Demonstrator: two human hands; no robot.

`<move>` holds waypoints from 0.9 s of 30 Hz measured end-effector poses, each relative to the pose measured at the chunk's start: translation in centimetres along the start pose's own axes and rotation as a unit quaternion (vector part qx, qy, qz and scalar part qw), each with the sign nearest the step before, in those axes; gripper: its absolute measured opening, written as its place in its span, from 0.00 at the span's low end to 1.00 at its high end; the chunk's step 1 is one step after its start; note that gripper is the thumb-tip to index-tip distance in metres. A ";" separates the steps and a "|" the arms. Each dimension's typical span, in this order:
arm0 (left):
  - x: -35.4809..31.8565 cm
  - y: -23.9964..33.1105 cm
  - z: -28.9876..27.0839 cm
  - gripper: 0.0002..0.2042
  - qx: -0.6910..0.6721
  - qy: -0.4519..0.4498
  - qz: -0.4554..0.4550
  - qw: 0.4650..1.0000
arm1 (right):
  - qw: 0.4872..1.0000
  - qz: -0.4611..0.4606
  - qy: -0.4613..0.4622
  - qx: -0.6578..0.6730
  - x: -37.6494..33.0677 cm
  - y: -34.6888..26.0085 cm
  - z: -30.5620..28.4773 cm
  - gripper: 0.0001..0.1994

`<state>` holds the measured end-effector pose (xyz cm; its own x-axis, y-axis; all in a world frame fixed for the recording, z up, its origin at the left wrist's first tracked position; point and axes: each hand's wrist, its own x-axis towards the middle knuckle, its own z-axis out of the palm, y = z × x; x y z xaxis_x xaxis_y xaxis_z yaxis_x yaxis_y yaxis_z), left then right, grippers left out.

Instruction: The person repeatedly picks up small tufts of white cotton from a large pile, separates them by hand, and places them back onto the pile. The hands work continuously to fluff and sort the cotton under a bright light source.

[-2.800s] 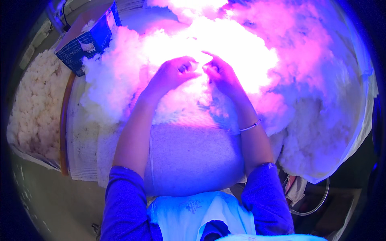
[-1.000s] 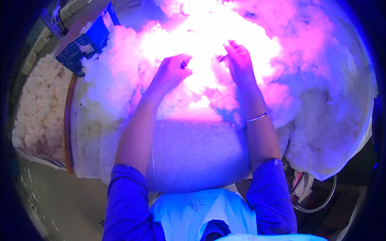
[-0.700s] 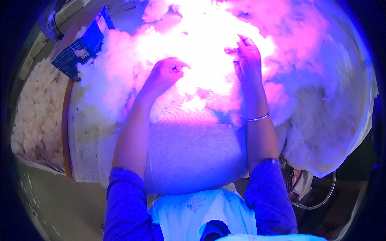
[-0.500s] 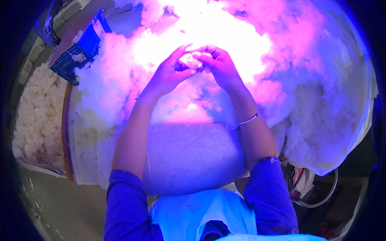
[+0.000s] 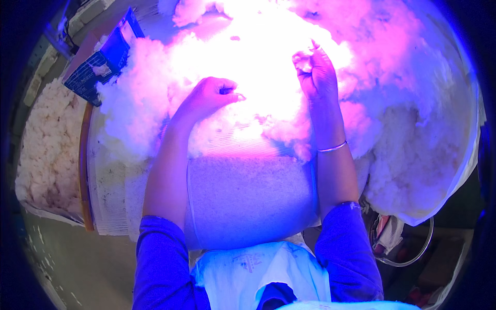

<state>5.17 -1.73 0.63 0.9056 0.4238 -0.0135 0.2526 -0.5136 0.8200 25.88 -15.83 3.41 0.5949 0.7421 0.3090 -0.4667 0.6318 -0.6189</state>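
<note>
A heap of loose fluffy fibre (image 5: pixel 150 77), like raw cotton, lies under a glaring pink-violet light that washes out its middle. My right hand (image 5: pixel 321 77) is raised over the right side of the heap, its fingers closed round a small fibre tuft (image 5: pixel 304 63). To the left and nearer to me, my left hand (image 5: pixel 209 98) is pinched together low over the fluff. Something tiny and pale shows at its fingertips, too small and bright to make out. The two hands are well apart.
At the far left stands a blue box (image 5: pixel 98 75) beside a wooden edge strip (image 5: pixel 85 170). Beyond the strip lies a batch of cream fibre (image 5: pixel 51 150). A padded cloth (image 5: pixel 253 201) covers the near table edge. A clear hose (image 5: pixel 426 240) curves at the lower right.
My hands were together over the heap and have parted. The right one moved right and away from me with a tuft; the left one shifted slightly left and nearer.
</note>
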 end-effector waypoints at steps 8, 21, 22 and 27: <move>0.8 -2.1 -2.1 0.20 0.208 0.340 0.204 0.894 | 0.807 0.021 -0.153 -0.570 -2.1 4.2 0.0 0.15; -0.1 -0.3 -2.4 0.21 -0.252 0.214 0.063 0.942 | 0.765 -0.003 -0.094 -0.637 -2.1 1.9 1.4 0.17; -0.2 0.2 -2.2 0.21 -0.260 0.198 0.082 0.942 | 0.800 -0.006 -0.109 -0.590 -2.5 2.6 2.7 0.17; -0.2 0.2 -1.3 0.22 -0.214 0.098 0.066 0.970 | 0.742 -0.094 -0.191 -0.635 -3.6 5.3 3.2 0.14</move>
<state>4.59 -0.93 1.55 0.8279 0.5302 0.1830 -0.0638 -0.2352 0.9698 19.18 -14.40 1.34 0.2294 0.8302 0.5081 0.7394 0.1908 -0.6457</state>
